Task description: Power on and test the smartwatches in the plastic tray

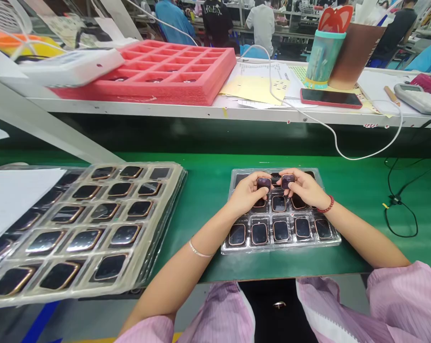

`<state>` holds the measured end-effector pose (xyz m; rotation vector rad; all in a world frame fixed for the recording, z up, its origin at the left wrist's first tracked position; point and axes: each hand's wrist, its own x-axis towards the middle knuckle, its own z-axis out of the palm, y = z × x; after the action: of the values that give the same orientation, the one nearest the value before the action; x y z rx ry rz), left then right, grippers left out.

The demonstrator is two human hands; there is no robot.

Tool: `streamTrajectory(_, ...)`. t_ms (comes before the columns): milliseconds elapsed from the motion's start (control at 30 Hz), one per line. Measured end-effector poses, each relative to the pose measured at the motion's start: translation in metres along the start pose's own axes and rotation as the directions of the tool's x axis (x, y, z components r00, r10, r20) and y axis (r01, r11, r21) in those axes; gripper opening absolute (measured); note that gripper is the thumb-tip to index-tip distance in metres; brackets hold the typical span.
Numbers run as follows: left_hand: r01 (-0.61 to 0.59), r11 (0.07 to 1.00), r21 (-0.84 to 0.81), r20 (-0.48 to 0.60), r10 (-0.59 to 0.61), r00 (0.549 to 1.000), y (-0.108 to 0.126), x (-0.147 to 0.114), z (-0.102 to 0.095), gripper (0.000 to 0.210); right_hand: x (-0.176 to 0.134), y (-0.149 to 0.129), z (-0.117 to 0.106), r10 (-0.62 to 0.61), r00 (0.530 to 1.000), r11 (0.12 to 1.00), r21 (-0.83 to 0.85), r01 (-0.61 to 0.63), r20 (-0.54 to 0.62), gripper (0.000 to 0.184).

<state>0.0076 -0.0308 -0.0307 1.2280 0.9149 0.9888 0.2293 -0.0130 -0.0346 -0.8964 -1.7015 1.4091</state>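
Observation:
Between thumb and fingers, my left hand (249, 193) grips a smartwatch case (264, 183) with a dark screen and a gold-coloured rim. A second smartwatch case (287, 180) of the same look is pinched in my right hand (306, 187). Both are held just above a clear plastic tray (233, 248) on the green bench. Rows of similar cases sit face up in its pockets, such as one watch case (281, 231) in the front row. My hands cover part of the tray's back rows.
At left stands a stack of trays (144, 257) full of watch cases, partly under white paper (18, 200). A shelf (201, 108) behind carries a pink foam tray (215, 81), a phone (331, 98) and a cup (322, 59). A black cable (397, 200) lies at right.

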Motion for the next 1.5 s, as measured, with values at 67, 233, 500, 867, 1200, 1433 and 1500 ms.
streamTrajectory(67, -0.017, 1.000, 0.005, -0.003, 0.017, 1.000, -0.002, 0.000, -0.001, 0.041, 0.000, 0.000, 0.000, -0.003, 1.000, 1.000, -0.005, 0.003, 0.006, 0.036)
streamTrajectory(233, -0.058, 0.998, 0.024, 0.002, 0.058, 0.998, -0.006, 0.001, -0.002, 0.038, -0.002, 0.000, 0.001, 0.009, 1.000, 1.000, -0.012, -0.009, -0.002, 0.038)
streamTrajectory(500, -0.052, 0.998, 0.017, -0.008, 0.052, 0.999, -0.004, 0.001, -0.004, 0.052, -0.003, 0.000, -0.002, 0.023, 0.999, 1.000, -0.008, -0.023, 0.034, 0.052)
streamTrajectory(867, -0.037, 0.999, -0.008, 0.088, 0.037, 0.995, -0.012, 0.002, -0.005, 0.072, -0.005, -0.002, -0.010, 0.105, 0.992, 0.988, 0.108, -0.112, 0.065, 0.049)
streamTrajectory(1200, -0.064, 0.998, 0.026, 0.143, 0.059, 0.988, -0.012, 0.000, -0.004, 0.063, -0.004, 0.000, -0.011, 0.117, 0.988, 0.992, 0.037, -0.122, 0.105, 0.047)
streamTrajectory(1433, -0.058, 0.997, 0.047, 0.142, 0.050, 0.989, -0.011, -0.001, -0.006, 0.058, -0.002, 0.000, -0.008, 0.134, 0.980, 0.989, 0.047, -0.142, 0.145, 0.051)
streamTrajectory(1500, -0.048, 0.997, 0.059, 0.136, 0.040, 0.990, -0.010, -0.001, -0.006, 0.057, -0.002, 0.000, -0.007, 0.123, 0.981, 0.990, 0.048, -0.131, 0.153, 0.052)
